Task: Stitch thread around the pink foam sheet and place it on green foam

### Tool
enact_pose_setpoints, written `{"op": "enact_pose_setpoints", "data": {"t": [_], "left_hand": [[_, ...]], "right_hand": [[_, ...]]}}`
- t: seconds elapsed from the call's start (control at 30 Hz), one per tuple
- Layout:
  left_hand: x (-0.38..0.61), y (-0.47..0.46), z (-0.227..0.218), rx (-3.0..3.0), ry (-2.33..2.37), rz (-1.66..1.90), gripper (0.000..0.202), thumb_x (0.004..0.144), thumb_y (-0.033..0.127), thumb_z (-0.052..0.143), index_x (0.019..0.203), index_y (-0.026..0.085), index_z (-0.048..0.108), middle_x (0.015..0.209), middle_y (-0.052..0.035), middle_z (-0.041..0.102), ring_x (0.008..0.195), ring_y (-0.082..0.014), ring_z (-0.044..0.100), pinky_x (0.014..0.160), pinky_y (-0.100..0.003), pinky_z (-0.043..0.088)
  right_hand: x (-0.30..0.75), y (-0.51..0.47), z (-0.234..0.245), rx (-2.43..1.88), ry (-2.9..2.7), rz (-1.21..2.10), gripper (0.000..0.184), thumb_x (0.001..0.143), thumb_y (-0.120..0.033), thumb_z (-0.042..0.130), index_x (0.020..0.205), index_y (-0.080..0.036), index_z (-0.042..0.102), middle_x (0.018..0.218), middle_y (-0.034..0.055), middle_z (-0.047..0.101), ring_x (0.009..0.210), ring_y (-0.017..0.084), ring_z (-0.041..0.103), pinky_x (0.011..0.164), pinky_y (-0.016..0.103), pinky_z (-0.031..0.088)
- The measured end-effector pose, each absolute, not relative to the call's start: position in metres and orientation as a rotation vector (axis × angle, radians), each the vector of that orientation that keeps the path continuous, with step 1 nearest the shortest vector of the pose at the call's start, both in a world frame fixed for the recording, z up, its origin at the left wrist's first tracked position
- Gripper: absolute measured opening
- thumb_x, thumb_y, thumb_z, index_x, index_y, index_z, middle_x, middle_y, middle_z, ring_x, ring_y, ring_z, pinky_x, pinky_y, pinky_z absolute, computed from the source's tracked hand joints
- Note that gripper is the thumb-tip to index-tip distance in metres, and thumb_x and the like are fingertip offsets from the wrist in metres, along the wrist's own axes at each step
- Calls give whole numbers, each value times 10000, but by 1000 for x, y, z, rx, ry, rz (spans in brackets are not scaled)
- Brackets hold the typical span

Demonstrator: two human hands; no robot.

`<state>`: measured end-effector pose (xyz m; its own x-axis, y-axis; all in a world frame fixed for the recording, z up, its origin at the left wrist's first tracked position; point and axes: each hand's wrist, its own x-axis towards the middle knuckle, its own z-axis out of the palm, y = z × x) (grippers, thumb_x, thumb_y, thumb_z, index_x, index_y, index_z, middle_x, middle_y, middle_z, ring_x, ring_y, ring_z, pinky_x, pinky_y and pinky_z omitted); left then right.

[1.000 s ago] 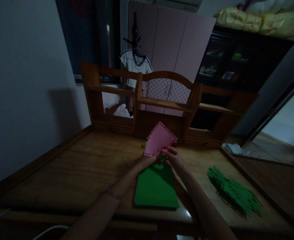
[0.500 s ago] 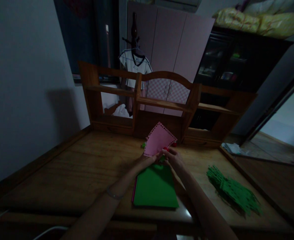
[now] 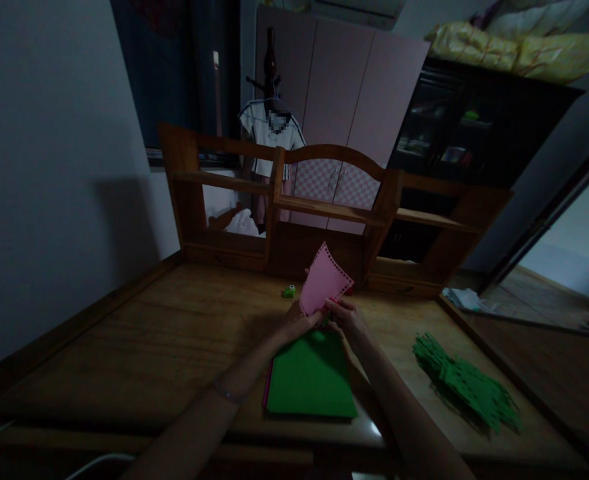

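I hold a pink sheet (image 3: 323,280) with punched, scalloped edges upright above the wooden desk (image 3: 164,333). My left hand (image 3: 297,321) pinches its lower edge. My right hand (image 3: 348,320) is closed at the same edge, with a small red thing, apparently a punch, mostly hidden under its fingers. Just below both hands lies a stack of green sheets (image 3: 311,377) with a pink edge showing on its left side. A small green punch (image 3: 289,291) sits on the desk behind my left hand.
A pile of cut green paper pieces (image 3: 467,383) lies on the right of the desk. A wooden shelf unit (image 3: 324,207) stands along the desk's back edge. White cloth or paper (image 3: 461,297) rests at the far right corner.
The pink sheet has turned and now looks narrower and more upright. The small green punch behind it has come into view. Both hands stay in about the same place.
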<state>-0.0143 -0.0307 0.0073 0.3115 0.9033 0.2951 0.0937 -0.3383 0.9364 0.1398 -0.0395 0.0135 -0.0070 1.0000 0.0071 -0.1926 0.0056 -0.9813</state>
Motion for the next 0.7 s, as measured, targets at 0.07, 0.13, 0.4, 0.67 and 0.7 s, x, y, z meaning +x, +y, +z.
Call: {"op": "enact_pose_setpoints", "data": {"t": [0.07,0.13,0.4,0.67,0.7], "left_hand": [[-15,-28,5,1692,898,1144,428,776,420,571,1132,186,610,1169,-76,628,1072,-215,576,975,-339,432],[-16,-26,2,1698,878,1140,438,782,407,568,1160,187,593,1202,-81,608,1113,-218,556,1006,-349,410],[-17,-24,1,1608,914,1219,444,798,438,551,1158,182,589,1245,-79,581,1155,-223,531,1034,-371,384],[-16,-19,-1,1590,910,1253,428,829,475,500,1114,174,608,1206,-72,607,1145,-203,537,1056,-364,350],[-15,-19,-1,1593,923,1267,425,830,480,500,1108,178,611,1198,-69,611,1147,-201,534,1061,-362,343]], "right_hand": [[140,-40,14,-1080,-1071,1286,273,627,-397,762,739,-166,668,649,12,624,509,108,506,473,225,364],[141,-40,14,-1093,-1064,1276,273,620,-396,767,737,-169,669,649,10,625,501,104,502,470,224,361],[139,-43,19,-1062,-1131,1262,309,592,-397,781,785,-175,686,719,21,656,565,122,548,496,224,380],[135,-45,21,-982,-1170,1348,357,574,-412,790,827,-184,684,741,28,656,581,132,560,536,252,443],[135,-45,20,-976,-1158,1345,366,565,-416,793,827,-186,684,719,27,651,579,136,560,536,256,447]]}}
